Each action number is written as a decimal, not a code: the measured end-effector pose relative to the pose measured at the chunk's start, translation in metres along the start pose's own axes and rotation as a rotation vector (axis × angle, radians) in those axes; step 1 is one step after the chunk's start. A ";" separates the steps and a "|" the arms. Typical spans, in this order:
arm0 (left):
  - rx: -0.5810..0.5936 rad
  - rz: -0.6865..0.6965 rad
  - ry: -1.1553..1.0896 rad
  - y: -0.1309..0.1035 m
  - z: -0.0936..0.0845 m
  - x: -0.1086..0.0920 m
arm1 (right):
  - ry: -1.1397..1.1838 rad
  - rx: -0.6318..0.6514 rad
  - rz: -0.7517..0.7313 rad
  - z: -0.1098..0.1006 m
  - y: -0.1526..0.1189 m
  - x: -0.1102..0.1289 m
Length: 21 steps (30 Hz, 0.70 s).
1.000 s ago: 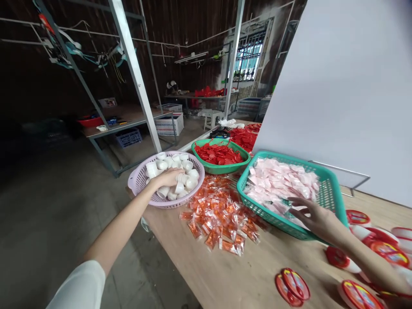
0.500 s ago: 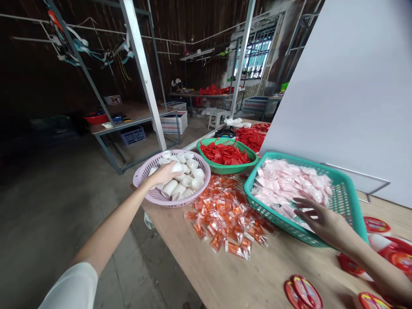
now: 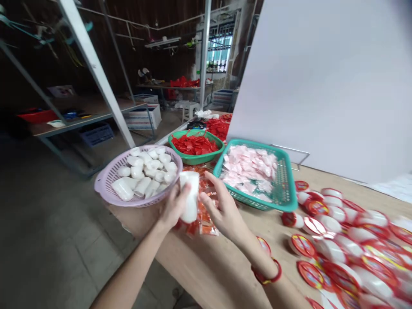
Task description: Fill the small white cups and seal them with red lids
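My left hand [image 3: 175, 206] is closed round a white plastic cup [image 3: 189, 199] and holds it upright over the table, just right of the lilac basket [image 3: 109, 199]. That basket is full of similar white cups [image 3: 137, 171]. Close to the cup's right side is my right hand [image 3: 223, 210], its thumb and forefinger apart and curved towards the cup; nothing shows between them. Small orange packets [image 3: 209, 227] in clear wrap lie below and behind both hands, partly hidden by them. A teal basket [image 3: 291, 191] of pale pink packets [image 3: 247, 167] stands beyond my right hand.
Behind stands a green basket [image 3: 196, 159] of red plastic pieces [image 3: 195, 145]. Many red-and-white capped cups [image 3: 350, 244] cover the table's right side, blurred. A white board [image 3: 322, 86] leans at the back right. The table's edge drops to the floor at left.
My left hand has come out of the lilac basket with a white cup. My right hand has left the pink packets and moved beside the cup. The view has swung right.
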<state>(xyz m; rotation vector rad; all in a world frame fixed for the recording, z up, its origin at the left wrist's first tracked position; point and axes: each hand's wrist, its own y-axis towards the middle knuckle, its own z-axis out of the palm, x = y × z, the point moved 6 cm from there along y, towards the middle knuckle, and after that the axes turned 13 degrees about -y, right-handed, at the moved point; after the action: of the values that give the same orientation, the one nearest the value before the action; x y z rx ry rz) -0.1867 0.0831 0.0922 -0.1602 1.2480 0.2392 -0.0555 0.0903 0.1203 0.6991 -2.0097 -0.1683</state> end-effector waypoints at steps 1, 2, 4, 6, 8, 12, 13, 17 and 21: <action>0.128 0.007 0.062 -0.011 0.012 0.007 | -0.026 -0.003 -0.032 -0.008 -0.005 0.001; 0.237 0.020 0.145 -0.021 0.021 0.015 | -0.042 0.026 -0.052 -0.015 -0.012 -0.001; 0.373 0.052 0.343 -0.035 0.035 0.032 | -0.064 0.135 -0.050 -0.025 -0.029 -0.009; 0.433 0.105 0.569 -0.045 0.046 0.049 | -0.106 0.198 0.031 -0.033 -0.049 -0.024; 0.519 0.187 0.764 -0.054 0.060 0.062 | -0.126 0.186 0.141 -0.038 -0.071 -0.041; 0.700 0.258 0.968 -0.071 0.082 0.078 | -0.139 0.067 0.216 -0.053 -0.108 -0.068; 0.720 0.254 1.008 -0.073 0.085 0.080 | -0.157 0.004 0.224 -0.061 -0.116 -0.073; 0.629 0.299 1.244 -0.065 0.091 0.084 | -0.201 -0.242 0.382 -0.094 -0.146 -0.094; 0.522 0.355 1.406 -0.055 0.101 0.088 | -0.330 -0.238 0.428 -0.097 -0.165 -0.105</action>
<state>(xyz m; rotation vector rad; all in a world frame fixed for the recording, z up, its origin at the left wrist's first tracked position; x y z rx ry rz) -0.0535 0.0633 0.0399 0.4408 2.6920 0.0669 0.1312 0.0267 0.0271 0.0838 -2.3534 -0.2752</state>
